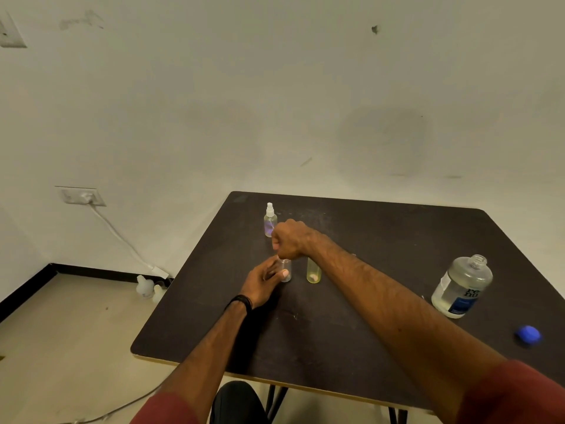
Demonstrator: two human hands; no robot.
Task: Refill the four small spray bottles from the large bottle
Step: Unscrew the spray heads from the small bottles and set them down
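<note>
Head view: dark table (382, 240) by white wall (275, 87); left hand (263, 284) grips small bottle (286, 270), right hand (290, 240) fisted atop.

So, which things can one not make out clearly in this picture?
- Head view: the top of the clear small bottle is hidden by the right hand; what that hand grips cannot be told.
- The yellow bottle top is behind the right wrist.
- Only three small bottles show, counting the capped one; the fourth is not seen.
- The large bottle label is too blurred to read.
- The blue object is blurred.
</note>
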